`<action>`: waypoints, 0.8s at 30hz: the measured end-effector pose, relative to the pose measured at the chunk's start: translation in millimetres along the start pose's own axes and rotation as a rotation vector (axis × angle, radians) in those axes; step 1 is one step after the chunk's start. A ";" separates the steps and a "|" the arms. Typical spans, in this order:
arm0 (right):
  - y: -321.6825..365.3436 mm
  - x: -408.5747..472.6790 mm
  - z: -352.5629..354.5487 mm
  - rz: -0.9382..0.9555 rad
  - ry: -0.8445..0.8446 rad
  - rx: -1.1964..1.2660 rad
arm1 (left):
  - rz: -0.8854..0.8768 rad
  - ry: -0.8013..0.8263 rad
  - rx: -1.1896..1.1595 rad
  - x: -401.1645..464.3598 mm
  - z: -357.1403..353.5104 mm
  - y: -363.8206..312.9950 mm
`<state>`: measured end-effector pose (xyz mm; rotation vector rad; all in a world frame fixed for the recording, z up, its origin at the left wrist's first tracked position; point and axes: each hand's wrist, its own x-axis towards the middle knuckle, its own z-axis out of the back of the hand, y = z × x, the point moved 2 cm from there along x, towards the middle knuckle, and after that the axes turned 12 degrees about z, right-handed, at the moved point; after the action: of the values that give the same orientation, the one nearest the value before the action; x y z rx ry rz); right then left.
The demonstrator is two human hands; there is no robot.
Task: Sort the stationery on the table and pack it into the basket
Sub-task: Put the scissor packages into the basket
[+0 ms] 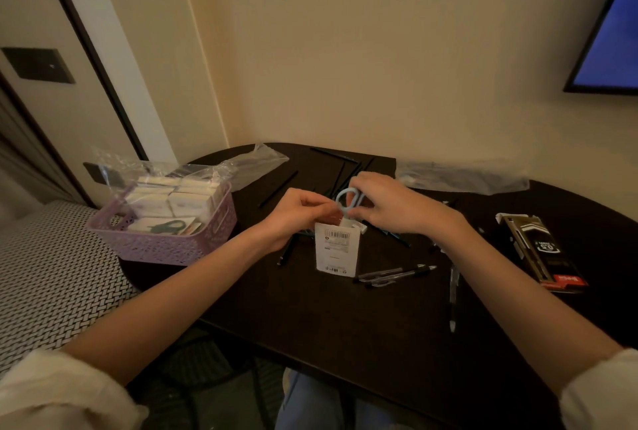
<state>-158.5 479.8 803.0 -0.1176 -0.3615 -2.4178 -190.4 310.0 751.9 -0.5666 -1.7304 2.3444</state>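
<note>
Over the middle of the dark table, both hands hold a pair of light blue scissors in a white cardboard sleeve with a barcode. My left hand pinches the top edge of the sleeve. My right hand grips the blue loop handles, which stick out of the sleeve's top. The purple basket stands at the table's left edge, holding white boxes and a card with a green item. Several black pens lie loose on the table.
A black pen box lies at the right. Clear plastic bags rest along the back edge and over the basket. Black pencils are scattered behind my hands. A patterned seat is at the left, a screen on the wall.
</note>
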 end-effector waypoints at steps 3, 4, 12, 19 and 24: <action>2.9 0.7 -8.9 0.016 -0.063 -0.082 | 0.098 0.060 -0.181 -1.4 -0.6 6.7; 3.4 0.9 -11.9 0.019 -0.081 -0.100 | 0.120 0.069 -0.224 -1.6 -1.1 8.0; 5.2 5.4 -32.2 0.026 0.062 -0.005 | 0.163 0.103 -0.360 1.8 -3.1 11.6; 1.2 7.6 -36.5 -0.034 -0.218 0.017 | 0.150 0.105 -0.363 3.9 -1.9 13.2; -7.7 6.7 -38.9 0.017 -0.161 0.060 | 0.139 0.099 -0.346 4.3 -3.0 11.1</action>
<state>-168.1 470.1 765.2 -0.2890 -0.5032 -2.3847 -192.1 310.7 739.7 -0.8659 -2.1258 2.0664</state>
